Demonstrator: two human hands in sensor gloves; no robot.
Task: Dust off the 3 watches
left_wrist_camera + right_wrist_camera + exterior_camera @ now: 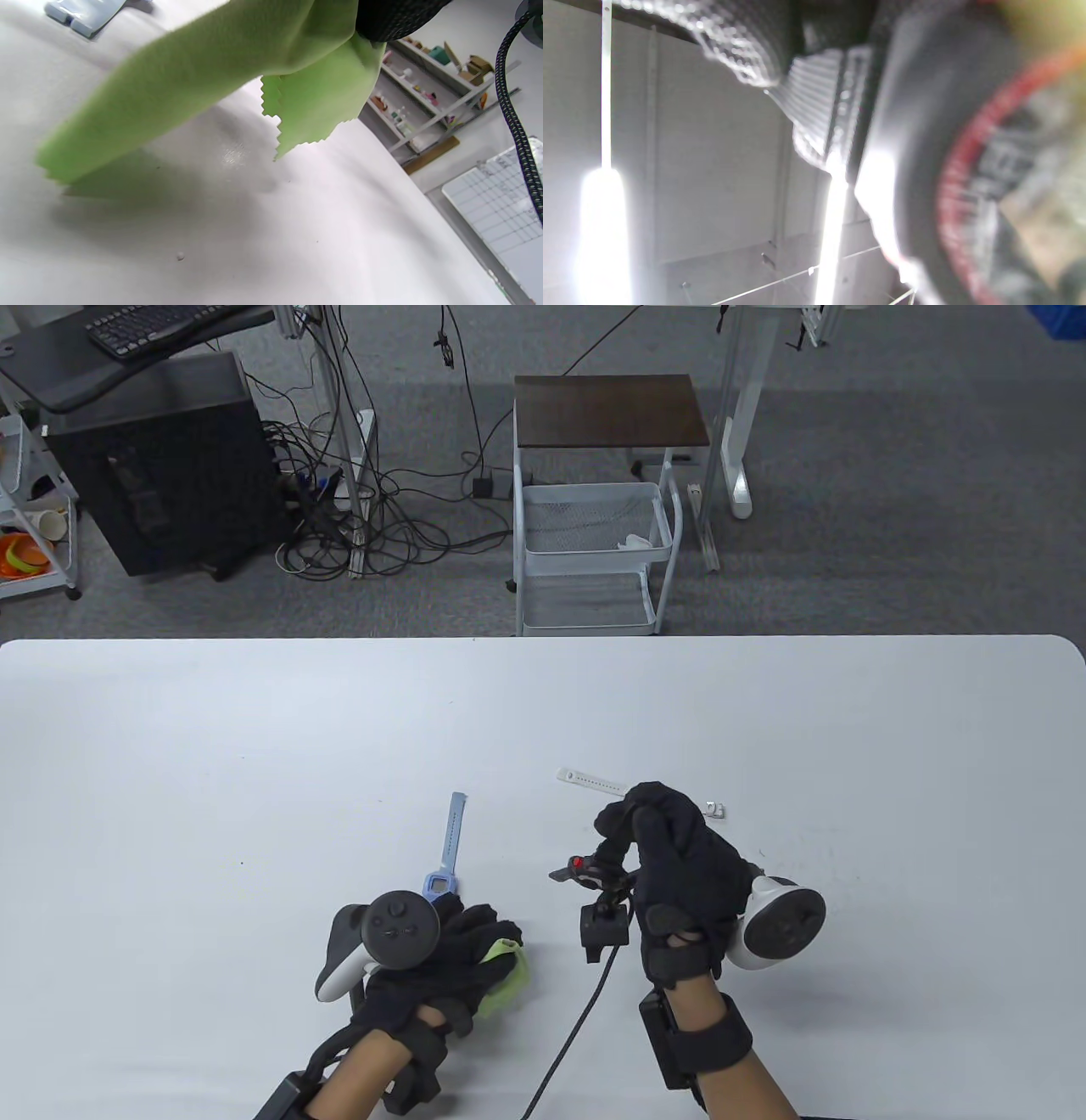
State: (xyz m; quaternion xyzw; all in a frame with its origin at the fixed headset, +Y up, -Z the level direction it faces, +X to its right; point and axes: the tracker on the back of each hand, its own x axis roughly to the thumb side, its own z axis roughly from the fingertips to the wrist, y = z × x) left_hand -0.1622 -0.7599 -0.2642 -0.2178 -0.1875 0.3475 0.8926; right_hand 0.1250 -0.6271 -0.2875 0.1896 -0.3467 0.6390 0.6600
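Now | left hand (441, 959) grips cloth (505, 976) | right hand (679, 874) grips watch (594, 874)

The right hand (679, 865) hides most of the white watch (594, 782); the black watch (967, 169) it holds is a close blur in the right wrist view.

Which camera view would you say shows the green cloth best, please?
The left wrist view: the green cloth fills it, its zigzag edges sharp. The table view shows only a bit beneath the left hand; the right wrist view shows none.
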